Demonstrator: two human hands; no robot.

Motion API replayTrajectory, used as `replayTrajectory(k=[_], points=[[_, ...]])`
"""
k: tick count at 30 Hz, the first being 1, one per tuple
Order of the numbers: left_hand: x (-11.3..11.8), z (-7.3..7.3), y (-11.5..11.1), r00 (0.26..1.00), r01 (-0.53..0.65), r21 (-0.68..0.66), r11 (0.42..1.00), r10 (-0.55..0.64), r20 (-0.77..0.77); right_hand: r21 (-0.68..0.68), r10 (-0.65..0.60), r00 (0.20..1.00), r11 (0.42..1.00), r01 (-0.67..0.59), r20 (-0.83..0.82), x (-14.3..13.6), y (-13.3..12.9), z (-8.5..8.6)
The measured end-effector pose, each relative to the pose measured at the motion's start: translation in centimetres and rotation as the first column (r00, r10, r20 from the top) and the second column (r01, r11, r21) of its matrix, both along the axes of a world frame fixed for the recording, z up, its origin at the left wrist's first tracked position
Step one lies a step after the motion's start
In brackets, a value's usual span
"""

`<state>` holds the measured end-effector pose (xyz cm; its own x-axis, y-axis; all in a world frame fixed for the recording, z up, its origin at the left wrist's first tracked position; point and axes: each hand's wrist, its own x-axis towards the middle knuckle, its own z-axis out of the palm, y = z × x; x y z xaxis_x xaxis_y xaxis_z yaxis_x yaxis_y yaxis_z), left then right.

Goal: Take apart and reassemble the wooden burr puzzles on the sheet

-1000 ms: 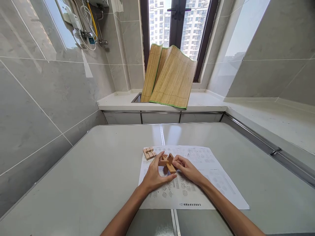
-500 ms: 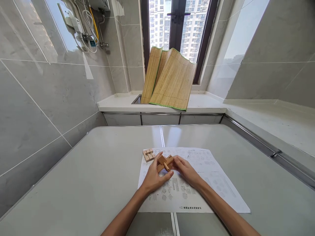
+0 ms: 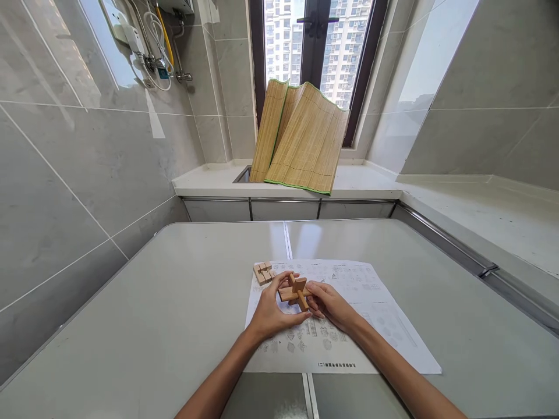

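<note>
Between my hands, above a printed paper sheet point(image 3: 345, 349), is a brown wooden interlocking puzzle point(image 3: 290, 294) made of crossed bars, with one bar pointing toward me. My left hand point(image 3: 271, 309) curves around its left side, thumb below and forefinger behind. On the other side, my right hand point(image 3: 329, 302) pinches the puzzle's right end between thumb and fingers. Some of the right fingertips are hidden behind the wood. A paler wooden block puzzle point(image 3: 264, 273) rests on the sheet's far left corner, just beyond my left hand.
Sheet and hands are over a pale glossy table point(image 3: 183, 302) with a seam down its middle. Past its far edge, a folded bamboo mat point(image 3: 305, 139) leans on a white ledge point(image 3: 209, 181) before the window. Cables and pipes point(image 3: 157, 52) hang on the left wall.
The brown puzzle has been turned in my hands, so its crossed bars face another way. My right fingers have shifted their hold. The pale block puzzle stays where it was.
</note>
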<state>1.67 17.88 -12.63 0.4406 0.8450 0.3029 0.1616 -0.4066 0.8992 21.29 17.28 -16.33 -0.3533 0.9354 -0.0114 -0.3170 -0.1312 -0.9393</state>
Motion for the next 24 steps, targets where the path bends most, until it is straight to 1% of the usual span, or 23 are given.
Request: replayTrajectory(k=[4, 7, 9, 13, 15, 17, 19, 20, 21, 22, 24], points=[[-0.1, -0.1, 0.2, 1.000, -0.017, 0.020, 1.000, 0.018, -0.025, -0.033, -0.025, 0.999, 0.999, 0.023, -0.032, -0.1, 0.0, 0.0], [0.1, -0.3, 0.3, 0.996, -0.060, 0.079, 0.995, 0.064, -0.056, -0.025, -0.035, 0.999, 0.999, 0.034, -0.031, 0.1, 0.2, 0.1], [0.2, -0.2, 0.3, 0.996, -0.063, 0.099, 0.993, 0.069, -0.053, -0.010, -0.046, 0.999, 0.999, 0.046, -0.023, 0.2, 0.3, 0.2], [0.3, 0.0, 0.2, 0.998, -0.040, 0.064, 0.997, 0.043, -0.045, -0.007, -0.049, 0.998, 0.999, 0.049, -0.030, 0.2, 0.3, 0.3], [0.2, 0.1, 0.2, 0.999, -0.037, 0.028, 0.999, 0.038, -0.031, -0.014, -0.031, 0.998, 0.999, 0.030, -0.060, 0.1, 0.1, 0.4], [0.1, 0.0, 0.2, 0.999, -0.035, -0.011, 0.999, 0.035, -0.011, -0.027, 0.019, 0.997, 0.999, -0.021, -0.078, 0.1, -0.1, 0.6], [0.0, -0.1, 0.3, 0.999, -0.049, -0.025, 0.999, 0.049, -0.007, -0.045, 0.092, 0.995, 0.995, -0.094, -0.051, 0.2, -0.2, 0.8], [-0.1, -0.1, 0.4, 0.998, -0.063, -0.019, 0.998, 0.063, -0.014, -0.046, 0.106, 0.994, 0.993, -0.107, -0.020, 0.3, -0.2, 1.0], [-0.1, -0.1, 0.4, 0.996, -0.081, -0.007, 0.997, 0.080, -0.028, -0.032, 0.092, 0.996, 0.995, -0.092, 0.019, 0.4, -0.2, 1.1], [-0.1, -0.1, 0.4, 0.994, -0.097, 0.012, 0.995, 0.098, -0.045, 0.004, 0.043, 0.997, 0.999, -0.043, 0.059, 0.6, -0.2, 1.2], [-0.1, 0.1, 0.3, 0.989, -0.116, 0.060, 0.992, 0.120, -0.083, 0.126, -0.123, 0.985, 0.986, 0.107, 0.121, 1.0, -0.2, 1.4]])
